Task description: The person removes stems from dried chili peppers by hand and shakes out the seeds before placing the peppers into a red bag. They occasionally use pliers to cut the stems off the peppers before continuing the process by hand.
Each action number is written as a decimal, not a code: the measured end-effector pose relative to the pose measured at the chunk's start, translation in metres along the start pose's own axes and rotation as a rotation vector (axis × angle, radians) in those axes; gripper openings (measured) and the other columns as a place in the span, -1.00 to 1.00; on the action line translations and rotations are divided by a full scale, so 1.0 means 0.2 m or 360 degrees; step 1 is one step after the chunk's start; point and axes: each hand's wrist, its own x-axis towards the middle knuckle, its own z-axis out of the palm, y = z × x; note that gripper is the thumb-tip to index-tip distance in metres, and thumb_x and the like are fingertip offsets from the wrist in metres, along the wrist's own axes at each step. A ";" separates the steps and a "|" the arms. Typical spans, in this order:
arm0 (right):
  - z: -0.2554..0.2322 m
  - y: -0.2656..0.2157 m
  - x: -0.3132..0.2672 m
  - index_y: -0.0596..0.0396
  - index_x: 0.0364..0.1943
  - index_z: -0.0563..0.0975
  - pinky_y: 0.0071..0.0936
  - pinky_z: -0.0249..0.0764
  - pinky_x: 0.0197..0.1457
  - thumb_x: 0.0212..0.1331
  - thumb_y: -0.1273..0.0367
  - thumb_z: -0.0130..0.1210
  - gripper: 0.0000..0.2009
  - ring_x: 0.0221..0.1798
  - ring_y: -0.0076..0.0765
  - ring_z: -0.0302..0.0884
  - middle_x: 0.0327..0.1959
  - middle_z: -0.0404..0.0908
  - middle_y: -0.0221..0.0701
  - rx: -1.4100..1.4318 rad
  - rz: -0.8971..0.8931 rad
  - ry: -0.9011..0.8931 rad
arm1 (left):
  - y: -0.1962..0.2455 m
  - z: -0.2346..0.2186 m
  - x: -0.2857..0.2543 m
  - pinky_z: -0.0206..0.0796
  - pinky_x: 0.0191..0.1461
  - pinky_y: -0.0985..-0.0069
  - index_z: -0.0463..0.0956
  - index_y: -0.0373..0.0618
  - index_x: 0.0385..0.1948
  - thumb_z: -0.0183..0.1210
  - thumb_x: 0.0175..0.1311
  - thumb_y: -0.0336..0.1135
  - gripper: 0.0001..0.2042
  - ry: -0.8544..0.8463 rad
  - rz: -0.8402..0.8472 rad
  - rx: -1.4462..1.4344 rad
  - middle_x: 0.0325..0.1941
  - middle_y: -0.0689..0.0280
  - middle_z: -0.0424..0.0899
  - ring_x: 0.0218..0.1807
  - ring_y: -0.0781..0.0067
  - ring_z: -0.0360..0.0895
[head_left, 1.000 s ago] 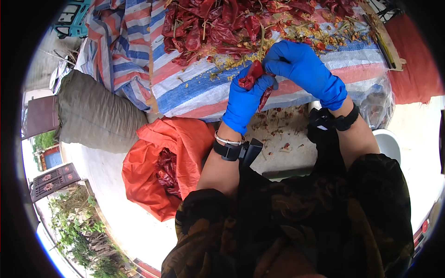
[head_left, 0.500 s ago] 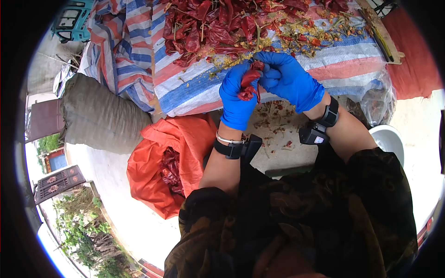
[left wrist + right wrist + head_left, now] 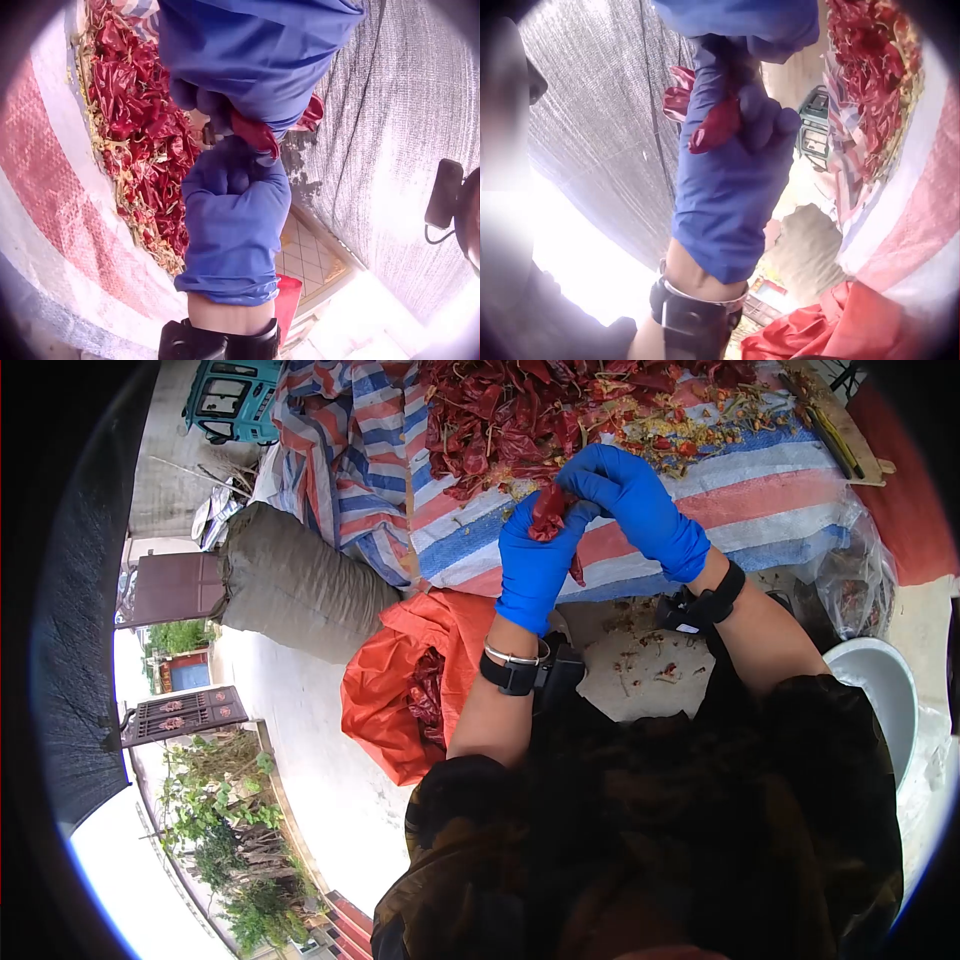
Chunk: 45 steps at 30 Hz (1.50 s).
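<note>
My blue-gloved left hand (image 3: 538,565) holds dried red chili peppers (image 3: 548,512) over the near edge of the striped sheet. A tapered red end hangs below its thumb, and in the right wrist view wrinkled red pods (image 3: 718,126) stick out on both sides of the left thumb. My right hand (image 3: 640,505), also blue-gloved, meets the left at the fingertips. Its fingers are curled and pinch at the end of a pepper; the pinched bit is mostly hidden. In the left wrist view a red pod (image 3: 256,137) shows between the two hands.
A heap of dried red chilies (image 3: 500,420) lies on the striped sheet (image 3: 740,500), with yellow seeds and stems (image 3: 700,430) beside it. Left stand an orange-red bag (image 3: 385,700) of chilies and a grey-green sack (image 3: 300,585). A pale basin (image 3: 885,690) is at right.
The hands came nearer and tilted, then rose back to fingertip contact at the pepper. The head view has turned, so the sheet, bag and sack sit further right in it.
</note>
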 end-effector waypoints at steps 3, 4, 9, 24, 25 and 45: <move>-0.01 -0.03 -0.04 0.12 -0.32 0.49 -0.65 0.38 -0.44 0.10 0.35 0.01 -0.85 -0.58 -0.51 0.37 -0.62 0.39 -0.49 0.1429 0.0970 0.0036 | -0.08 0.02 0.00 0.25 -0.35 0.70 0.47 -0.16 -0.28 0.26 -0.05 -0.47 -0.74 0.0075 0.0766 0.0122 -0.37 0.41 0.55 -0.42 0.69 0.37; -0.01 -0.07 -0.05 0.12 -0.32 0.49 -0.65 0.38 -0.44 0.10 0.35 0.01 -0.85 -0.58 -0.51 0.37 -0.62 0.39 -0.49 0.1441 0.0952 0.0039 | -0.10 0.00 0.00 0.25 -0.35 0.70 0.47 -0.16 -0.28 0.26 -0.05 -0.47 -0.74 0.0065 0.0777 0.0137 -0.37 0.41 0.55 -0.42 0.69 0.37; -0.01 -0.20 -0.07 0.12 -0.20 0.43 -0.72 0.29 -0.53 0.14 0.38 -0.04 -0.82 -0.53 -0.59 0.37 -0.49 0.46 -0.47 0.1905 0.1387 0.0306 | -0.01 0.01 -0.03 0.30 -0.30 0.60 0.44 -0.11 -0.28 0.15 -0.21 -0.64 -0.65 0.0100 0.1355 0.1169 -0.38 0.32 0.51 -0.41 0.49 0.44; -0.18 0.01 -0.05 0.21 -0.29 0.44 -0.73 0.05 -0.66 0.20 0.36 -0.10 -0.82 -0.71 -0.66 0.08 -0.65 0.27 -0.57 0.2327 0.0974 0.0162 | 0.05 0.09 -0.08 0.28 -0.31 0.61 0.44 -0.13 -0.29 0.15 -0.08 -0.60 -0.74 0.0216 0.1566 0.1104 -0.45 0.35 0.48 -0.46 0.50 0.41; -0.23 0.05 -0.02 0.23 -0.30 0.44 -0.71 0.01 -0.63 0.19 0.37 -0.07 -0.83 -0.70 -0.65 -0.05 -0.68 0.15 -0.59 0.2313 0.0833 0.0370 | 0.05 0.08 -0.10 0.28 -0.31 0.61 0.44 -0.13 -0.29 0.15 -0.08 -0.60 -0.74 0.0226 0.1565 0.1095 -0.45 0.35 0.48 -0.46 0.50 0.41; -0.80 0.09 0.08 0.20 0.21 -0.04 -0.16 0.35 0.12 0.22 0.44 -0.31 -0.54 0.11 0.14 0.27 0.21 0.08 -0.12 0.0654 0.0414 0.0985 | -0.07 -0.98 -0.45 0.28 -0.31 0.60 0.50 -0.25 -0.30 0.30 -0.08 -0.20 -0.64 0.1064 0.0059 0.0584 -0.41 0.35 0.58 -0.39 0.59 0.44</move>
